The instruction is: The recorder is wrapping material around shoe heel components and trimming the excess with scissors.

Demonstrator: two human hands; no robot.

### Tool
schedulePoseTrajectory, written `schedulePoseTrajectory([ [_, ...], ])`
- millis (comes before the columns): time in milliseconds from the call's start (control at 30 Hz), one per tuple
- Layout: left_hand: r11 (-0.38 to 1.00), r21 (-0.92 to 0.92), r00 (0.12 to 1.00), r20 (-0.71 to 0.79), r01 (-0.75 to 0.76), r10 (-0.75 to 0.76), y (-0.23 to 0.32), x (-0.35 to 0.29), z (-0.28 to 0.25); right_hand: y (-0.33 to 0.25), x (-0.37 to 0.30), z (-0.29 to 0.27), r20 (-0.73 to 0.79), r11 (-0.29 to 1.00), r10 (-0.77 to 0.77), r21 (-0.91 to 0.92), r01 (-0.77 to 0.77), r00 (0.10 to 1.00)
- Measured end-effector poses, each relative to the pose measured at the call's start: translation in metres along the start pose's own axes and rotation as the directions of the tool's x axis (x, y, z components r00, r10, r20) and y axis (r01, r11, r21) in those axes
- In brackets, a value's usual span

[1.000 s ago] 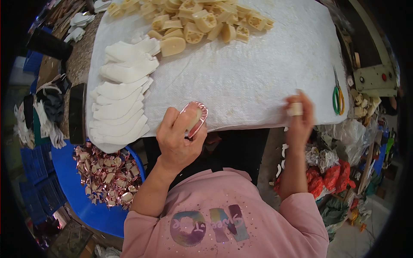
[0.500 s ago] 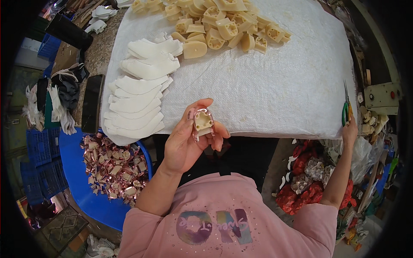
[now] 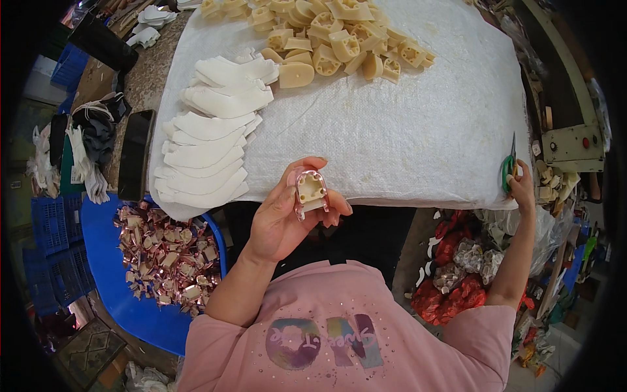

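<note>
My left hand is closed around a small shoe heel, just off the near edge of the table. The heel's beige hollow underside faces up, and a shiny pink metallic covering wraps its rim. Out at the right edge of the table, my right hand grips the green handle of a pair of scissors, blades pointing away from me. Several curved white pieces lie overlapped in a column left of my left hand. Bare beige heels are heaped at the far side.
A white woven sheet covers the padded table. At its left lies a black phone. Below left, a blue tub holds many pink-covered heels. Red plastic bags sit at lower right, beside a green machine box.
My right hand has closed on the scissors and drawn them slightly to the left, blades now more upright. My left hand still holds the heel, turned very slightly. The whole view has shifted a little.
</note>
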State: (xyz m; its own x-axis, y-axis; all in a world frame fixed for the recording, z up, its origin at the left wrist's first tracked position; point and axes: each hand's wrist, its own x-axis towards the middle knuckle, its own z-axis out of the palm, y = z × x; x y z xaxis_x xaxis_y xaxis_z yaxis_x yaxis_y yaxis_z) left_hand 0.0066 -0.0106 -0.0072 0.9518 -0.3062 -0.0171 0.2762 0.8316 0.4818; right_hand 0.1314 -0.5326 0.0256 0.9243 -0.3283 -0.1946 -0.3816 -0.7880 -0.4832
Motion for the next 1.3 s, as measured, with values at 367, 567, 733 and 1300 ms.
schedulePoseTrajectory([
  [367,0.998,0.042,0.998,0.033,-0.048,0.047,0.008,-0.005,-0.004,-0.150,-0.155,0.119,-0.090,0.762,-0.615,0.187,0.619,0.784],
  [567,0.973,0.188,0.991,0.005,-0.136,0.137,0.006,-0.008,-0.008,-0.203,-0.194,0.126,0.161,0.502,-0.850,-0.046,0.864,0.502],
  [733,0.953,0.255,0.983,-0.030,-0.166,0.179,0.004,-0.009,-0.002,-0.211,-0.195,0.125,0.160,0.443,-0.875,-0.111,0.890,0.456],
  [1300,0.861,0.476,0.973,-0.047,-0.178,0.227,0.002,-0.010,0.002,-0.209,-0.194,0.130,0.175,0.302,-0.917,-0.286,0.909,0.359],
])
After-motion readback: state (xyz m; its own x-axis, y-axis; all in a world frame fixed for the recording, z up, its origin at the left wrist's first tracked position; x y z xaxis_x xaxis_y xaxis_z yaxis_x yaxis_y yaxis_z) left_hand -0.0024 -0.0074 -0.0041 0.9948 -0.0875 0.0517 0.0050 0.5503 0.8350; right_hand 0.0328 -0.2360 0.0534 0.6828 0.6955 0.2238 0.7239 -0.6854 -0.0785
